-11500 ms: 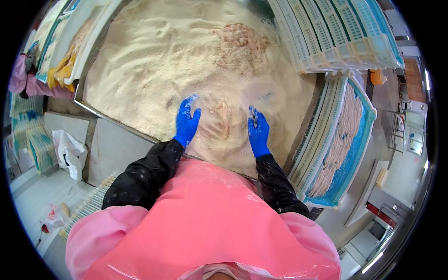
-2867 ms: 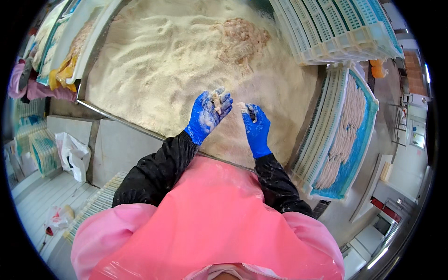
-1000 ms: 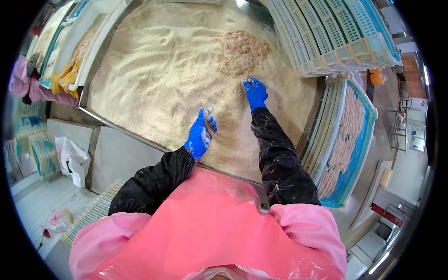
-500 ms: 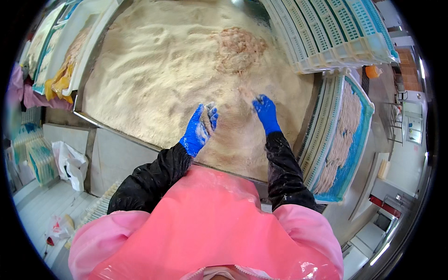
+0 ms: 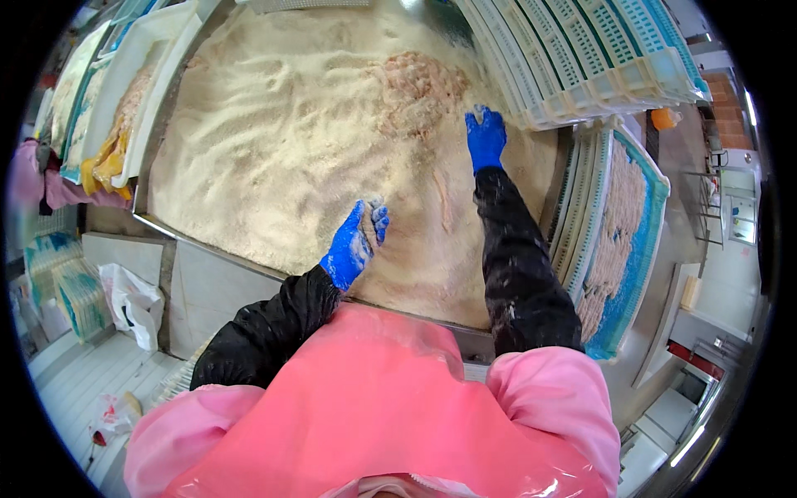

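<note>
My left hand [image 5: 353, 249], in a blue glove dusted with crumbs, is closed around crumb-coated meat strips [image 5: 368, 222] at the near middle of the tray. The fingers partly cover them, so how many there are I cannot tell. Farther out to the right, my right hand [image 5: 486, 139] has its gloved fingers apart and nothing visible in them. It is beside a heap of pale pink raw meat strips [image 5: 421, 90] on the breadcrumbs [image 5: 274, 141]. A single pale strip [image 5: 444, 203] lies on the crumbs between my hands.
The crumbs fill a wide metal-edged tray [image 5: 216, 246]. Stacked plastic crates [image 5: 581, 62] stand at the far right. Below them, a blue-lined crate [image 5: 635, 257] holds rows of coated strips. At the left are a white tub [image 5: 158, 87] and a yellow cloth or glove [image 5: 106, 162].
My right hand has moved away from me, up to the right side of the meat heap. A strip now shows on the crumbs near where it was. My left hand has dropped slightly nearer.
</note>
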### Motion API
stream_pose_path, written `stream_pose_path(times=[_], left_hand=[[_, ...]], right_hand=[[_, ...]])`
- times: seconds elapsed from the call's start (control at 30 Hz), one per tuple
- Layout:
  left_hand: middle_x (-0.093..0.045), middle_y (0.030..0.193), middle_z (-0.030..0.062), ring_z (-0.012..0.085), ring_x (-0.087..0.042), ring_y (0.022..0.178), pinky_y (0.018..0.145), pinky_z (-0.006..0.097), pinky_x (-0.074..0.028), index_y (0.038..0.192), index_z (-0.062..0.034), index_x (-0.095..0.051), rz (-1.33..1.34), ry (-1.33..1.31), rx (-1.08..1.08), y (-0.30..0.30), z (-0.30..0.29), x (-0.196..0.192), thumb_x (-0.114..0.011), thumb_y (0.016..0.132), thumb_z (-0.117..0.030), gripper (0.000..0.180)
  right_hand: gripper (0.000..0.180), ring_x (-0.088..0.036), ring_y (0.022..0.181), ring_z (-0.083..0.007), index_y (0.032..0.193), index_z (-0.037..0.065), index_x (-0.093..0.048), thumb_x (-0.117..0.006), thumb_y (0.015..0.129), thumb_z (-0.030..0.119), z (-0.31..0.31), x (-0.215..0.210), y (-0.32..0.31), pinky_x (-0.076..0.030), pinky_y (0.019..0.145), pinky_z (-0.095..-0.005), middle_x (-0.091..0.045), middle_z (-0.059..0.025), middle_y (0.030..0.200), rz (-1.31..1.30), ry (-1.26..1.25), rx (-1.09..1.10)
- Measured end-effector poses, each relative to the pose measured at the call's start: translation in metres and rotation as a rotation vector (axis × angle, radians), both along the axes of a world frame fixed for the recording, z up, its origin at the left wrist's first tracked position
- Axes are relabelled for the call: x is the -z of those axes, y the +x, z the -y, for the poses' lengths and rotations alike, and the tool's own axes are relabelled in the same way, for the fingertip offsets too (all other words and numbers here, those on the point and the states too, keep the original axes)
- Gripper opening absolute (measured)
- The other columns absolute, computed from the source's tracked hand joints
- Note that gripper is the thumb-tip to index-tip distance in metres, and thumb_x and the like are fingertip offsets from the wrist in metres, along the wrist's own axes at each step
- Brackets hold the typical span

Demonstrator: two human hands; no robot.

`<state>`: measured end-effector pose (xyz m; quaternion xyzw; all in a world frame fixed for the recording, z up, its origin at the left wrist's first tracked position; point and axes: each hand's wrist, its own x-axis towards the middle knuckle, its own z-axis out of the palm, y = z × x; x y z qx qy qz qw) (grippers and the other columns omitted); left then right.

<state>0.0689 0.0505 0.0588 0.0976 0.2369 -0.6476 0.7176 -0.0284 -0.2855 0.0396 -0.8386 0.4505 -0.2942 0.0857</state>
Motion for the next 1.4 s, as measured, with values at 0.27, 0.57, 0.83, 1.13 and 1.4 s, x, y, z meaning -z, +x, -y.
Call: stream_pose_path(times=[0.27,0.57,0.83,1.13,1.4], left_hand=[[-0.063,0.104,0.0078,0.0179,-0.061,0.095,0.086,0.029,-0.050,0.123,-0.0049,-0.052,0.075,-0.002,0.018,0.005,-0.010,-0.006,-0.048,0.097,-0.029,0.035],[-0.064,0.104,0.0075,0.0195,-0.061,0.095,0.086,0.030,-0.050,0.119,-0.0061,-0.055,0.001,0.038,0.032,0.012,-0.003,0.001,-0.050,0.096,-0.027,0.032],[-0.064,0.102,0.0060,0.0187,-0.061,0.092,0.083,0.030,-0.050,0.118,-0.0073,-0.056,0.109,0.099,0.055,0.014,0.000,0.015,-0.051,0.096,-0.029,0.031],[-0.064,0.101,0.0051,0.0184,-0.060,0.090,0.082,0.030,-0.050,0.116,-0.0079,-0.056,0.218,0.080,0.083,0.013,0.000,0.021,-0.049,0.096,-0.030,0.031],[-0.061,0.109,0.0077,0.0204,-0.059,0.097,0.086,0.031,-0.048,0.123,-0.0073,-0.051,0.277,0.047,0.146,0.016,0.002,0.031,-0.046,0.097,-0.033,0.037]], right_hand=[[0.034,-0.063,0.091,-0.0308,0.096,-0.002,-0.066,-0.064,0.081,0.029,0.036,0.046,-0.028,-0.047,0.082,-0.0366,-0.066,-0.0182,0.095,0.291,0.592,-0.309],[0.017,-0.055,0.074,-0.0115,0.093,0.000,-0.065,-0.061,0.086,0.015,0.002,-0.033,-0.046,-0.045,0.070,-0.0273,-0.063,-0.0013,0.083,0.652,1.056,-0.218],[0.024,-0.059,0.082,-0.0163,0.096,-0.002,-0.062,-0.066,0.084,0.018,-0.051,0.023,-0.139,-0.047,0.074,-0.0301,-0.064,-0.0098,0.087,0.218,0.661,-0.078],[0.025,-0.061,0.076,-0.0335,0.086,0.003,-0.063,-0.070,0.077,0.026,-0.121,-0.019,-0.194,-0.048,0.068,-0.0395,-0.062,-0.0159,0.081,-0.393,0.394,0.002],[0.025,-0.063,0.078,-0.0308,0.094,0.006,-0.065,-0.067,0.080,0.027,-0.053,-0.033,-0.035,-0.049,0.071,-0.0394,-0.065,-0.0160,0.084,0.261,0.434,-0.134]])
